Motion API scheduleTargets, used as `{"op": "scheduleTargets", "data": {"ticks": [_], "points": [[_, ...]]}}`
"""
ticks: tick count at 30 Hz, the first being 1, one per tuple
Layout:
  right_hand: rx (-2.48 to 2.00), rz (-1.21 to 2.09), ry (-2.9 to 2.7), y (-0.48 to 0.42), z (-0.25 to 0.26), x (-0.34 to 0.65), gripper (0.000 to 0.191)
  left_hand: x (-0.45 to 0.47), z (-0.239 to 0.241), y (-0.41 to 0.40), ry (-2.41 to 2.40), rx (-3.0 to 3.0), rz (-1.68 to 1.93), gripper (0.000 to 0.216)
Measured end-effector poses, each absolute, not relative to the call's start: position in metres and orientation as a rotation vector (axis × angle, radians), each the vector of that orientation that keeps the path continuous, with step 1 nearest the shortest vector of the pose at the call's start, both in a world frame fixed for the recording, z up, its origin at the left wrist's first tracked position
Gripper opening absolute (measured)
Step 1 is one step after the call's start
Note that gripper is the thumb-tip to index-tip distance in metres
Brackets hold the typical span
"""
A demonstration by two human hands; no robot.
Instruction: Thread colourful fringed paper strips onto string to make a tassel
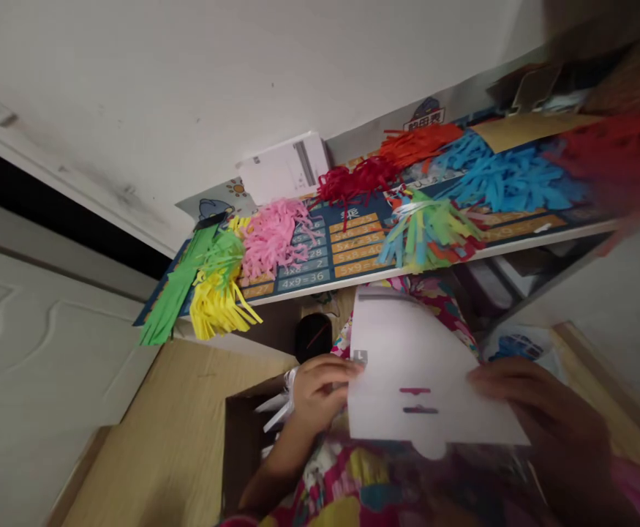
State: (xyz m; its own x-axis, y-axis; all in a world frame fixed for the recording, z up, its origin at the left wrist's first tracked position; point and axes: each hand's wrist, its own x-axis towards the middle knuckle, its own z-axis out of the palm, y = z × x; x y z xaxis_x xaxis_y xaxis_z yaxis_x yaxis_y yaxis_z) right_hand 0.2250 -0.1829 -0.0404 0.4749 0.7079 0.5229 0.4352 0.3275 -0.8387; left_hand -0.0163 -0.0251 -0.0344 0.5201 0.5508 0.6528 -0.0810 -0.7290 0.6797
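Observation:
A white die-cut card with two small slots and a rounded tab on its lower edge is held above my lap. My left hand pinches its left edge, thumb below and fingers on top, beside a small grey printed mark. On the opposite edge my right hand grips the card; that hand is somewhat blurred. White strips hang about my left wrist. Beyond the card, bundles of cut paper strips lie on the desk: green, yellow, pink, and a multicoloured bundle.
On the desk, covered with a times-table sheet, are also dark red, orange and blue strips. A stack of white cards leans on the wall. Blurred red strips overhang the right side. An open box stands at lower left.

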Motion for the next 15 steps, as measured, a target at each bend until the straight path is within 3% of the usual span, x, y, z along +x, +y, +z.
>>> {"op": "scheduleTargets", "data": {"ticks": [11, 15], "points": [[-1.388, 0.401, -0.940, -0.173, -0.095, 0.218, 0.008, -0.019, -0.074, -0.027, 0.622, 2.121, 1.159, 0.017], [-1.429, 0.489, -0.950, -0.178, -0.102, 0.210, 0.005, -0.030, -0.087, -0.036, 0.729, 1.978, 0.896, 0.028]]}}
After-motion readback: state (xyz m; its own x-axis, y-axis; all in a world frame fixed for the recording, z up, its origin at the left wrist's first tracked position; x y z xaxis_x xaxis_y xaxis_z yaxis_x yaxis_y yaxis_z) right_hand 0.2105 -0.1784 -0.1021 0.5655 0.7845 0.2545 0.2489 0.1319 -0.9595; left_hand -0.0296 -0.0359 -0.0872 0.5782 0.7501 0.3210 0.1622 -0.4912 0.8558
